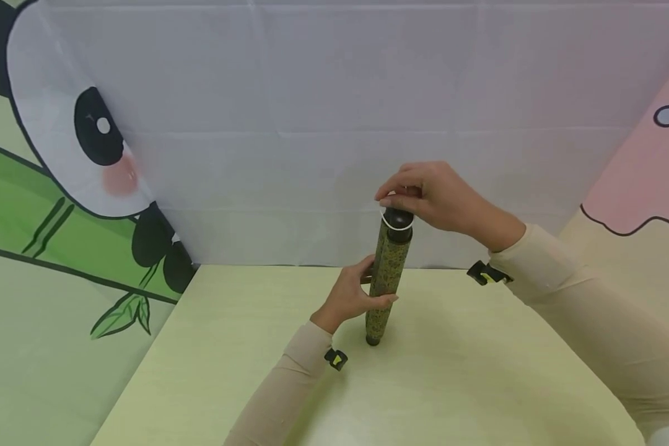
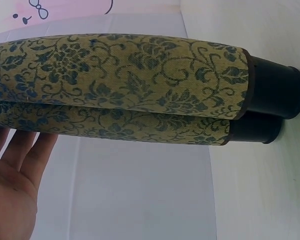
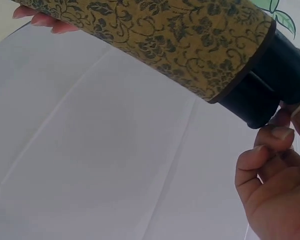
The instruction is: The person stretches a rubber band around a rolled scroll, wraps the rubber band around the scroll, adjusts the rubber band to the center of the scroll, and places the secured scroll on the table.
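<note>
A long double roll [image 1: 389, 266] in olive-gold cloth with dark flowers stands nearly upright over the table. In the left wrist view, two side-by-side tubes [image 2: 140, 70] show, with black ends [image 2: 277, 87]. My left hand [image 1: 348, 294] grips the roll around its middle, thumb across the front and fingers behind. At the top, my right hand [image 1: 432, 192] pinches a thin white cord [image 1: 397, 227] that loops round the black top end [image 1: 398, 217]. Curled right fingers [image 3: 275, 140] appear beside that end in the right wrist view. Whether the bottom touches the table, I cannot tell.
The pale table [image 1: 228, 359] reaches back to a plain grey-white cloth wall [image 1: 312, 124]. Printed cartoon panels stand at both sides, a panda with green bamboo [image 1: 78, 223] on the left and a pink figure [image 1: 652, 167] on the right.
</note>
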Demonstrator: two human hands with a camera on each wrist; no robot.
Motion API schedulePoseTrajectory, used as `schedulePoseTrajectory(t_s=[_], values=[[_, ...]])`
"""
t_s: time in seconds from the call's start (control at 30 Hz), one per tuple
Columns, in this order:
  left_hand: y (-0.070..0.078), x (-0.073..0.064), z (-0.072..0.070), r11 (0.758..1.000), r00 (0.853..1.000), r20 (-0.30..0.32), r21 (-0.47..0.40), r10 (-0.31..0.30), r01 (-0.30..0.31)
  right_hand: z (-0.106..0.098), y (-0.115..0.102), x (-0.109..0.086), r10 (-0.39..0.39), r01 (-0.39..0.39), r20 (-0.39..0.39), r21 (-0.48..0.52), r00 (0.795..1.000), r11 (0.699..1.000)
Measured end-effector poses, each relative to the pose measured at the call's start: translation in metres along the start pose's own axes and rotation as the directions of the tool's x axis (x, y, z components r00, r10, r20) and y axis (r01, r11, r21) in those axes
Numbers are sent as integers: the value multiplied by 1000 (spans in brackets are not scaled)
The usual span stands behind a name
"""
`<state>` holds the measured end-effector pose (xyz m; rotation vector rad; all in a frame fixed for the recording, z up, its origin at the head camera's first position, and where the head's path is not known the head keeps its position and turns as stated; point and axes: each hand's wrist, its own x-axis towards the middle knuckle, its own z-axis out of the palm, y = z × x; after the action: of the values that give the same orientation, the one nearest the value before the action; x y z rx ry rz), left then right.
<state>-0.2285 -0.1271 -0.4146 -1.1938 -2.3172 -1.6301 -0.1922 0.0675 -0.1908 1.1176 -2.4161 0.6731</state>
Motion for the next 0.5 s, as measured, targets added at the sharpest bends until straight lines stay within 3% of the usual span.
schedulePoseTrajectory(t_s=[0.37,0.5], values=[[-4,0,1,1000,1000,0,20,8,-8,-1,9,0,91,-92,26,38,996,995],[-5,1,0,1000,1000,0,18,10,-10,-3,12,3,157,-160,62,46,986,986]])
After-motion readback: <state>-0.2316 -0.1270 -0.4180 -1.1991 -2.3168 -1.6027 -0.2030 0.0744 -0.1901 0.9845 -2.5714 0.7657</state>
